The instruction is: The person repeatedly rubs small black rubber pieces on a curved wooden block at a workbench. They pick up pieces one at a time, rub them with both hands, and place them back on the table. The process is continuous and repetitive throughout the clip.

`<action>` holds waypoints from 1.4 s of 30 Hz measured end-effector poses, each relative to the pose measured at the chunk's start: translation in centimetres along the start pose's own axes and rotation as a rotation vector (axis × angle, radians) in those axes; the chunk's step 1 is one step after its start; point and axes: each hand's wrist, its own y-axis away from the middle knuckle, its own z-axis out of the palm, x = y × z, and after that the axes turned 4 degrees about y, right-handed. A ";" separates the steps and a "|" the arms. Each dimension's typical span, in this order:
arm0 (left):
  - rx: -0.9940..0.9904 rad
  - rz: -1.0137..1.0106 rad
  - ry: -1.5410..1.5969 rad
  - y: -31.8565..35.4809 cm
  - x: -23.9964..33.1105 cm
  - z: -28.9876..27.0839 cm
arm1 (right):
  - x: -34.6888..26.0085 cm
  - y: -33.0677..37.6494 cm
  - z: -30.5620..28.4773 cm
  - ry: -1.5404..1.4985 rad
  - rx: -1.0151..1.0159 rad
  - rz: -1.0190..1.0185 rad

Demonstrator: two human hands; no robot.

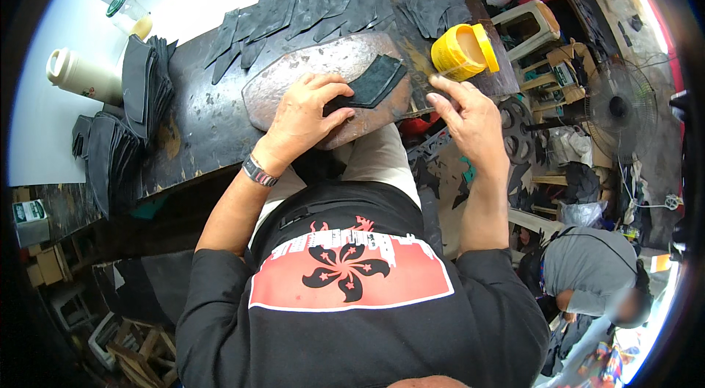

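My left hand (312,113) is closed on the left end of a small stack of black leather-like pieces (380,83), thumb at the near edge and fingers over the top. The bent stack lies on a worn, many-sided slab (286,72) at the table's near edge. My right hand (470,116) hovers right of the slab with thumb and forefinger apart. Just beyond it a yellow tub (448,54) with tan contents tilts towards me. A thin pale streak shows between the tub and my fingertips; I cannot tell what it is.
Overlapping black pieces (294,10) spread along the far side of the dark table (194,138). Left stand stacked black pieces (143,94), a cream flask (81,74) and a green-lidded jar (128,15). Rightward are a stool (525,24), a fan (620,105) and a bent-over person (591,267).
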 end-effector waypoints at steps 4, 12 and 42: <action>0.018 0.003 -0.011 0.0 0.2 0.1 | -0.7 -2.1 4.3 -0.277 0.110 -0.263; 0.056 0.021 0.007 -0.1 0.0 0.2 | 0.3 -6.4 8.1 -0.264 0.145 -0.302; 0.095 0.011 -0.083 0.2 0.1 0.6 | -0.4 -2.7 11.7 0.093 0.128 -0.190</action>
